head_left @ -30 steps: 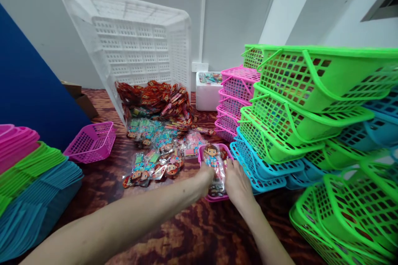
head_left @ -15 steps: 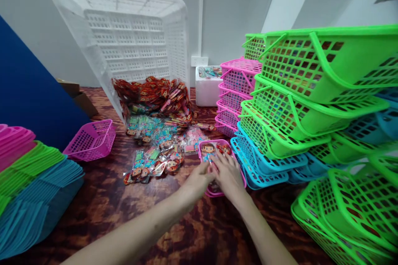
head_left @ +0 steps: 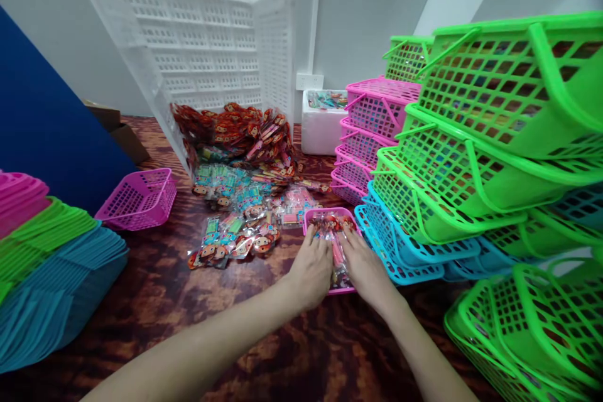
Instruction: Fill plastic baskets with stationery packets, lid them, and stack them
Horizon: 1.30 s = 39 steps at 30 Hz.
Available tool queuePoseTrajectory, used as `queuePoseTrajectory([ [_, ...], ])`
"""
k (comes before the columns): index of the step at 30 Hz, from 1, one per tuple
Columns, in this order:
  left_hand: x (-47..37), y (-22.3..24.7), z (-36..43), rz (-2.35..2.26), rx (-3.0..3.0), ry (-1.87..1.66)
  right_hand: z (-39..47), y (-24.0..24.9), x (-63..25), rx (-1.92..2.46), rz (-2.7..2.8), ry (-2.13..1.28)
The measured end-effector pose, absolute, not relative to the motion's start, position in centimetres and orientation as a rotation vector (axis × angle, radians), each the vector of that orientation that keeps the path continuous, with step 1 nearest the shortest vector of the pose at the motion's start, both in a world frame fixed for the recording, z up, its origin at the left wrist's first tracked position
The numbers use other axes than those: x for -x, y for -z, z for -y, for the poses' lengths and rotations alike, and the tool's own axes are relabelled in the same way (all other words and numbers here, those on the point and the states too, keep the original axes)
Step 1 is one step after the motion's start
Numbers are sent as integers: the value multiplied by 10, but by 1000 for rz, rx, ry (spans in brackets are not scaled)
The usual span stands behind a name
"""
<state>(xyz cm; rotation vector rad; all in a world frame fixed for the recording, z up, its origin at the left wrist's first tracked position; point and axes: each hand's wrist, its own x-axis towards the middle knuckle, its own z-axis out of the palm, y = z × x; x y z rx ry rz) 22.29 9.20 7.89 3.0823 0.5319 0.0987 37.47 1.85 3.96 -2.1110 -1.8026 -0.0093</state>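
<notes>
A small pink basket [head_left: 354, 212] stands on the table in front of me, with clear plastic packets [head_left: 337, 251] inside that show cartoon heads with red hair and pink parts. My left hand [head_left: 311, 269] is at the basket's left side, its fingers bent and pressed together on the edge of a packet. On the right, my right hand [head_left: 366, 265] lies over the packets with its fingers stretched forward and touching them. Both hands hide parts of the basket's rim. Left of the basket, more cartoon packets [head_left: 235, 242] lie spread on the table.
A tipped white crate [head_left: 207, 50] spills packets at the back. Green baskets [head_left: 471, 188], blue baskets [head_left: 400, 257] and pink baskets [head_left: 372, 113] are stacked at right. Nested baskets [head_left: 61, 276] and a lone pink basket [head_left: 141, 201] stand left. A white foam box [head_left: 323, 132] sits behind.
My hands have moved apart, the left one to the left side of the basket. A packet with a brown-haired figure on top is no longer visible; red-haired ones show instead. The view has shifted slightly.
</notes>
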Motion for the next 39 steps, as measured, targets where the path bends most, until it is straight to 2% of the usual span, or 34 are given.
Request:
queuePoseTrajectory([
  [5,-223,-69,-90,-430,-3160,-103,-21,-36,-375,2210,1887,20],
  [10,-215,-78,-94,-580,-3038,-176,-22,-46,-381,2011,1856,127],
  [13,-211,-78,-105,-657,-2930,-290,-25,-36,-371,1895,1795,182],
  [19,-213,-69,-121,-624,-2781,-211,-26,-13,-358,1856,1846,235],
  [21,-208,-68,-121,-589,-2708,-289,-25,-24,-355,1817,1829,241],
  [25,-172,-65,-126,-592,-2517,-696,-29,-58,-316,1696,1535,290],
  [30,-100,-41,-178,-1160,-2332,-912,-115,-64,-233,1633,1420,-226],
  [34,-62,0,-217,-1444,-2302,-907,-235,-52,-208,2180,1303,-283],
  [39,-49,46,-217,-1549,-2346,-889,-300,-37,-179,2220,1432,-266],
])
